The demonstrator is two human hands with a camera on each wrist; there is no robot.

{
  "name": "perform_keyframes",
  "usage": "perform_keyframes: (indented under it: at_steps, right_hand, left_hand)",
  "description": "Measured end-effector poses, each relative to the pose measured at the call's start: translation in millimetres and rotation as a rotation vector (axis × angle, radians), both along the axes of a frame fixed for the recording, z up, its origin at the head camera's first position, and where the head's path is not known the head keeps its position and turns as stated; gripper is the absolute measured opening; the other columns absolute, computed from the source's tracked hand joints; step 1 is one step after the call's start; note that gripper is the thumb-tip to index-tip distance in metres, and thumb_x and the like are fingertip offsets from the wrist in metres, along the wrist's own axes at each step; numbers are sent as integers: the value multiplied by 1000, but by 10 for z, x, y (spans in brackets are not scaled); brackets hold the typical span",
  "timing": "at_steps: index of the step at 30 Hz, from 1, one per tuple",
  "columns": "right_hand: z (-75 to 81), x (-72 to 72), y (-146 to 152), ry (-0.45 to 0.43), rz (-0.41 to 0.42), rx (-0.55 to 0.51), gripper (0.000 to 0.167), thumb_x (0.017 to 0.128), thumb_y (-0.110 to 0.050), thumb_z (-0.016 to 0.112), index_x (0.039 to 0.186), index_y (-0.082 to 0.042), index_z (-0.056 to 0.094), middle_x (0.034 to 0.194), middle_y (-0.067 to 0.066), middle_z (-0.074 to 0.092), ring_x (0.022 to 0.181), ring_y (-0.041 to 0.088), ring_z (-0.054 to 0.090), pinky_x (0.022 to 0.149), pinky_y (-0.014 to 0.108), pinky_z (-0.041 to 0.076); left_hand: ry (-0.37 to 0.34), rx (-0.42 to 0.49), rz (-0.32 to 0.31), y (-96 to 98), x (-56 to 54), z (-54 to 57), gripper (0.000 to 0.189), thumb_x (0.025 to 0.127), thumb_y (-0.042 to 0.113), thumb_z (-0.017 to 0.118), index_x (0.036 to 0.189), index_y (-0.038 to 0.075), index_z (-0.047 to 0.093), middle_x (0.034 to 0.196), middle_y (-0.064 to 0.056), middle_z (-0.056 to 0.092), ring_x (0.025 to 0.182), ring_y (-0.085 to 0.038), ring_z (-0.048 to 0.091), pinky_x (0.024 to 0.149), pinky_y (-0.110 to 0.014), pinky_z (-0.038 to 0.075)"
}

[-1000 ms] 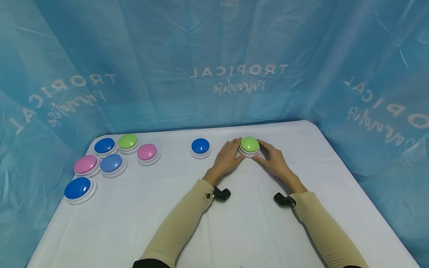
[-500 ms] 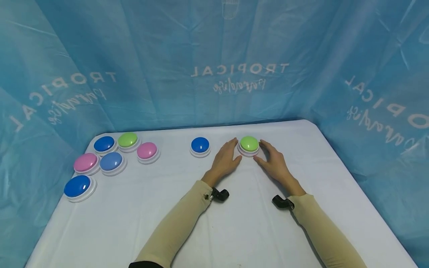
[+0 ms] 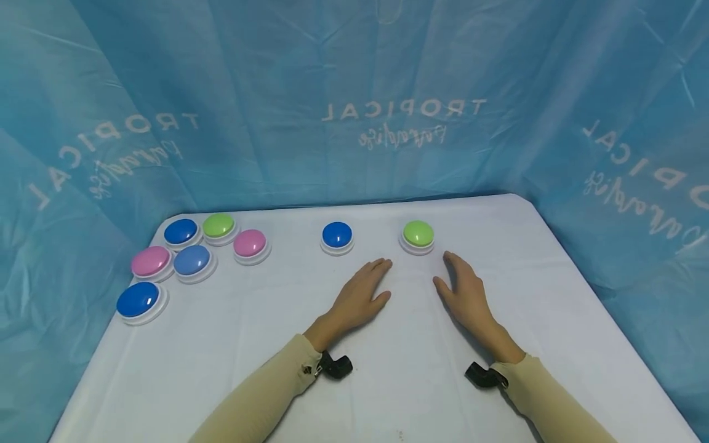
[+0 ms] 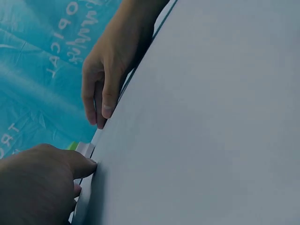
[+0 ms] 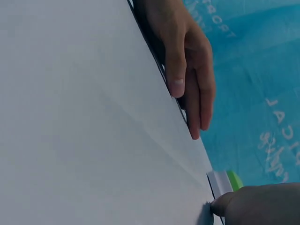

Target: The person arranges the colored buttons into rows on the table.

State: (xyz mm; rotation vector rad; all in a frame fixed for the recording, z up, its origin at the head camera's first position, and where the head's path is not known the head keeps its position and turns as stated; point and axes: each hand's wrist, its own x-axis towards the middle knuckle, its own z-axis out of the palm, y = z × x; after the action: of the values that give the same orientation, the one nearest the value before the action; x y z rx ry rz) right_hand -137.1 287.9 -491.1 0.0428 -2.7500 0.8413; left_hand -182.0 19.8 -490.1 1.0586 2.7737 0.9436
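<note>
A push button with a green dome and white base (image 3: 418, 235) stands toward the back of the table, right of centre. Left of it is a dark blue push button (image 3: 337, 236). My left hand (image 3: 357, 296) is low over the cloth in front of the two, fingers extended and thumb apart, holding nothing. Nearer the green button, just below and right of it, my right hand (image 3: 466, 294) also holds nothing, thumb and fingers spread. In the right wrist view a sliver of the green button (image 5: 234, 179) shows past my thumb.
Several more buttons cluster at the table's back left: a pink one (image 3: 250, 244), a green one (image 3: 218, 226), a lighter blue one (image 3: 192, 261) and a large dark blue one (image 3: 140, 300) among them. Blue curtains (image 3: 277, 160) enclose the white table (image 3: 399, 381).
Both hands have let go of the green button and drawn back toward the body, the left one also leftward. The button stays standing where it was.
</note>
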Motion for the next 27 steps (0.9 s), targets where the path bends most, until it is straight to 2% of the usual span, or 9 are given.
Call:
perform_keyframes:
  at_steps: [3, 9, 14, 18, 20, 23, 27]
  right_hand:
    - [3, 87, -74, 8, 27, 1, 54, 102, -12, 66, 151, 4, 49, 159, 26, 47, 151, 46, 39, 121, 66, 34]
    - [-26, 239, -299, 23, 105, 14, 49, 103, -6, 62, 149, 6, 50, 161, 25, 45, 154, 44, 35, 118, 71, 34]
    - [-52, 320, -565, 38, 181, 5, 49, 102, -6, 63, 148, 6, 52, 161, 23, 46, 155, 41, 36, 123, 63, 33]
    - [-75, 336, -765, 76, 253, -30, 47, 100, -5, 66, 146, 4, 56, 159, 21, 51, 153, 39, 41, 121, 61, 36]
    - [-85, 326, -858, 95, 288, -50, 47, 99, -4, 67, 144, 3, 57, 157, 19, 53, 151, 38, 44, 119, 60, 38]
    - [-98, 301, -995, 111, 337, -62, 46, 97, -3, 69, 143, 1, 60, 156, 17, 55, 150, 36, 46, 119, 59, 40]
    - [-105, 254, -1213, 102, 394, -53, 46, 98, -6, 69, 143, -2, 60, 157, 14, 55, 151, 33, 46, 120, 55, 41]
  left_hand:
    - [-4, 16, -14, -175, 149, -13, 63, 104, 25, 64, 161, 12, 41, 166, -10, 44, 155, -27, 40, 127, -45, 35]
    - [2, 79, -12, -478, 351, -78, 60, 104, 22, 64, 160, 13, 45, 164, -10, 46, 154, -29, 42, 125, -50, 38]
    - [7, 105, 23, -820, 507, -121, 60, 103, 21, 65, 159, 15, 46, 164, -7, 48, 154, -26, 43, 125, -50, 38]
    - [50, 173, 75, -1159, 636, -128, 58, 101, 15, 68, 156, 12, 52, 160, -7, 53, 150, -27, 48, 122, -49, 41]
    - [62, 218, 115, -1324, 695, -123, 56, 99, 11, 70, 153, 11, 55, 156, -7, 57, 147, -26, 51, 122, -44, 41]
    - [60, 278, 183, -1538, 763, -125, 53, 97, 6, 71, 148, 11, 60, 150, -4, 64, 143, -25, 56, 122, -28, 39]
    - [35, 337, 242, -1744, 795, -146, 47, 97, 2, 70, 143, 11, 64, 139, 1, 71, 139, -23, 60, 118, -11, 34]
